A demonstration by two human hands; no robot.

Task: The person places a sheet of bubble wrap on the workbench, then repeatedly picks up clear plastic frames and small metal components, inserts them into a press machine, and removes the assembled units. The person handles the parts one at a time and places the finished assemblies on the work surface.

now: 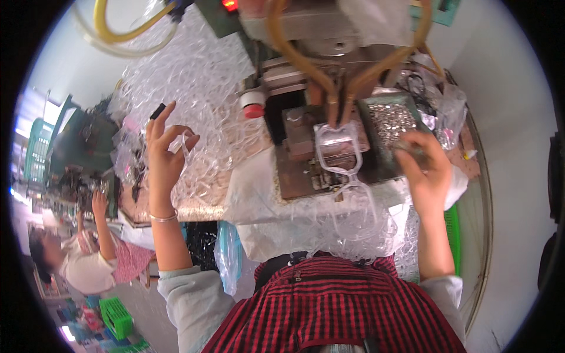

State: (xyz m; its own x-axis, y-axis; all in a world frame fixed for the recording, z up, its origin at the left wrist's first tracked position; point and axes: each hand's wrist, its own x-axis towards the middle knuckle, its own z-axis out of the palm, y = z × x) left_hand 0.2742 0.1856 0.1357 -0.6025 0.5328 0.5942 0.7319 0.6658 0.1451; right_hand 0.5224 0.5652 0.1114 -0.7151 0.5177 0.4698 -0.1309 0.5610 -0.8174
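In front of me stands the machine, with a heap of clear frames at left and the tray at right. One clear frame lies below the copper arms, between my hands, touching neither. My left hand is raised, fingers bent; my right hand curls over the tray. Whether either pinches something, I cannot tell. Probably I am picking small metal parts; next needs a fine grip.

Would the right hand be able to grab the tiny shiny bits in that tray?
Probably yes. The right hand is already at the tray, and the shiny bits lie uncovered in it. Nothing seems to stand between them and the hand.
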